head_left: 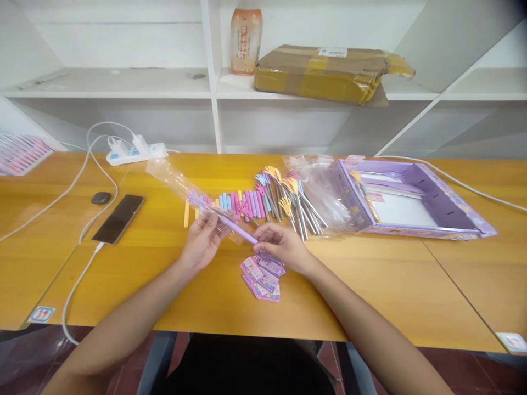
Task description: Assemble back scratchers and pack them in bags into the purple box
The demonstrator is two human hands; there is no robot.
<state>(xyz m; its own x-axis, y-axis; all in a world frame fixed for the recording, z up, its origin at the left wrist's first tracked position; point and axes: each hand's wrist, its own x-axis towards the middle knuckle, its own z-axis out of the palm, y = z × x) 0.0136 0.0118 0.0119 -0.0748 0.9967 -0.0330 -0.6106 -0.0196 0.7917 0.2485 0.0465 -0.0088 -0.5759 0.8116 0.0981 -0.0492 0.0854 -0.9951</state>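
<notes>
A purple hand-shaped stick (241,229) slants between my two hands, its small purple hand end at the upper left inside a clear plastic sleeve (171,176). My left hand (202,238) pinches the sleeve and stick near the middle. At the stick's lower right end, the fingers of my right hand (280,244) are closed on the purple handle. Behind my hands lies a row of coloured tubes (249,204), with a pile of metal sticks with yellow, blue and pink hand ends (292,200) to its right. Printed cards (262,278) are fanned out below my right hand.
A purple box (447,206) holding a few packed items stands at the right, beside clear plastic bags (321,192). At the left are a phone (120,218), a power strip (138,153) and white cables. A taped carton (319,74) sits on the shelf.
</notes>
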